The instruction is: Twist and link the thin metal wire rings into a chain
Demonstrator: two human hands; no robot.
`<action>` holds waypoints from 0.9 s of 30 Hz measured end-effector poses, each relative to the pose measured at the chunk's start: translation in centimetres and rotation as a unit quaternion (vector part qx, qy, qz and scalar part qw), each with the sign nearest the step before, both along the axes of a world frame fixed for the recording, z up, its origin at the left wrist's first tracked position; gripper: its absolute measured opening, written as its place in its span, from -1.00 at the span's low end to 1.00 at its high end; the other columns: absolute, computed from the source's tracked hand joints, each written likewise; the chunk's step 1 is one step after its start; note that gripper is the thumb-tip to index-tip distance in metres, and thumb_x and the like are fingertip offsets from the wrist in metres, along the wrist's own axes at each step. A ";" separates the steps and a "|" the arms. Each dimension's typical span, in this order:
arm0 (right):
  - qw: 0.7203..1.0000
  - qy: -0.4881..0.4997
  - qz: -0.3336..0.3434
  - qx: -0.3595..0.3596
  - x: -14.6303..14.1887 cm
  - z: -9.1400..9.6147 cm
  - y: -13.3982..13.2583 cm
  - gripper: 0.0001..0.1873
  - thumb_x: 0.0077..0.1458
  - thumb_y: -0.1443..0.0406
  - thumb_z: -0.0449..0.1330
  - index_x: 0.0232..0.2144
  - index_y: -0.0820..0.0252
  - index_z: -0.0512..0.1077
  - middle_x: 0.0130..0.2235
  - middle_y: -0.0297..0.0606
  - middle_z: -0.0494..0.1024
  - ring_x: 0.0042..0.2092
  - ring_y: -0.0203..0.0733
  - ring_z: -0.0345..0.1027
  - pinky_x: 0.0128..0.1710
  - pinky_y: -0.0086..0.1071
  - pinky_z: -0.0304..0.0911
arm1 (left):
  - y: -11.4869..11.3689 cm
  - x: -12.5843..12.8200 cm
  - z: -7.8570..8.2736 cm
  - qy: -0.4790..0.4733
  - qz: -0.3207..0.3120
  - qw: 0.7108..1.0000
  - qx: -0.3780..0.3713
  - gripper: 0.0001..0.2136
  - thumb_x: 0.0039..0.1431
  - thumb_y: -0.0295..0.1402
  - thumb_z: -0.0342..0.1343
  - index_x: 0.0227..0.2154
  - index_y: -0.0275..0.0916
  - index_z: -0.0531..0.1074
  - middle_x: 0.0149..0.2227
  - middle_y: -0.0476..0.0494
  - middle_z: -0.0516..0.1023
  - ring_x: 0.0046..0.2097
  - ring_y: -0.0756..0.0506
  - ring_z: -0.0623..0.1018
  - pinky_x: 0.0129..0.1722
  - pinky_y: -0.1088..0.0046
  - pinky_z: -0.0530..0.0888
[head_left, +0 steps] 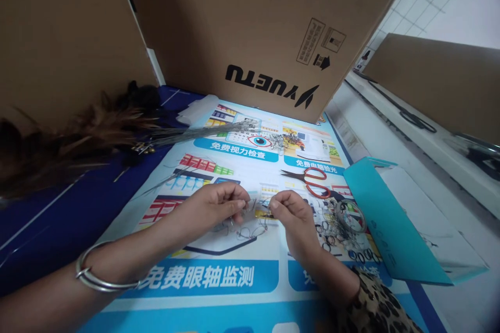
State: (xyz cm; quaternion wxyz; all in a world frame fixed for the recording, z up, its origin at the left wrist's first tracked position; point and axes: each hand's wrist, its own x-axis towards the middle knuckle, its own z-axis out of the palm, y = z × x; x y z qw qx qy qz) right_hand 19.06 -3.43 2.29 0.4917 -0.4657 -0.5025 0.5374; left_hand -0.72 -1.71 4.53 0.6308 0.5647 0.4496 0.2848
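My left hand [226,203], with silver bangles on its wrist, is closed in a pinch over the printed sheet. Facing it, my right hand [292,213] pinches a thin dark wire between thumb and fingertips. Fine wire with small metal parts shows at my left fingertips, too small to make out well. Just below both hands lies a looped thin wire [250,233]. Red-handled scissors [312,179] rest beyond my right hand. To its right is a pile of small metal rings and wire pieces [336,229], with a round clear coil [350,216] on it.
A bundle of thin straight wires [195,134] lies at the back left near brown feathers [89,125]. A large cardboard box [250,21] stands behind the printed sheet [258,299]. At right is an open teal box [394,229]. Dark-handled scissors [416,120] lie on a white ledge.
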 end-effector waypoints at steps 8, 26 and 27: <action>0.996 -0.091 0.008 -0.004 -0.2 0.2 -0.4 -0.84 0.10 0.21 0.16 -0.41 0.19 0.31 -0.57 -0.42 0.38 -0.58 -0.38 0.20 -0.56 -0.49 0.11 | -0.1 0.1 0.3 -0.023 0.000 0.999 -0.045 -0.77 0.07 -0.22 0.07 -0.35 -0.31 0.37 -0.56 0.00 0.43 -0.55 0.03 0.37 -0.54 0.54 0.30; 0.999 -0.019 0.028 -0.025 -0.4 0.4 -0.8 -0.83 0.19 0.20 0.11 -0.37 0.18 0.28 -0.52 -0.43 0.41 -0.63 -0.41 0.24 -0.61 -0.51 0.10 | -0.1 0.0 0.3 -0.061 0.020 0.997 -0.051 -0.80 0.07 -0.26 0.10 -0.30 -0.29 0.36 -0.47 -0.01 0.45 -0.54 0.05 0.36 -0.51 0.52 0.33; 0.999 -0.012 0.020 -0.028 -0.3 0.3 -0.7 -0.83 0.19 0.20 0.10 -0.38 0.18 0.28 -0.51 -0.42 0.40 -0.62 -0.41 0.24 -0.60 -0.51 0.09 | -0.1 0.0 0.4 -0.069 0.027 0.996 -0.051 -0.80 0.05 -0.28 0.11 -0.28 -0.28 0.35 -0.44 -0.01 0.44 -0.51 0.05 0.37 -0.48 0.52 0.34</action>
